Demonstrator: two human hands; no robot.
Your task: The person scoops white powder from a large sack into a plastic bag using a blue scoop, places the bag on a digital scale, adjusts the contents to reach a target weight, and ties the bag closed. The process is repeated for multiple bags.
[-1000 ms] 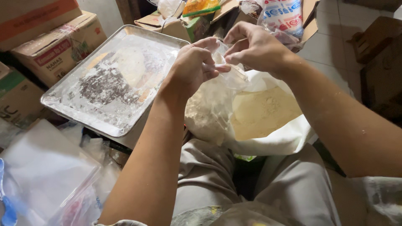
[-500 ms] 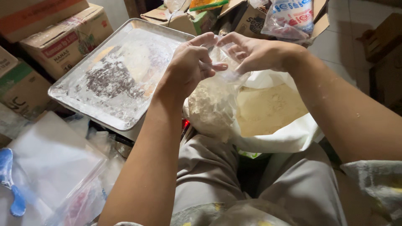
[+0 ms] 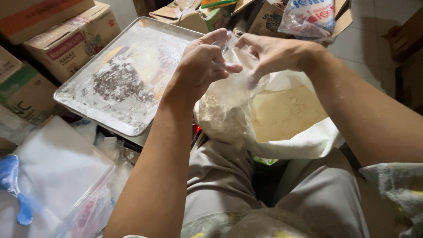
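Note:
A small clear plastic bag holding pale powder hangs between my hands. My left hand pinches its neck from the left, fingers closed on the plastic. My right hand grips the top of the same bag from the right. Just behind and below the bag sits a large white sack, open, with beige powder inside. The bag's lower part rests near my knee.
A flour-dusted metal tray lies to the left on cardboard boxes. Clear plastic bags and a blue scoop lie at lower left. More boxes and a printed plastic packet stand at the back.
Both hands have kept hold of the bag's top and shifted slightly; my right hand's fingers have curled lower over the neck. The view has drifted a little.

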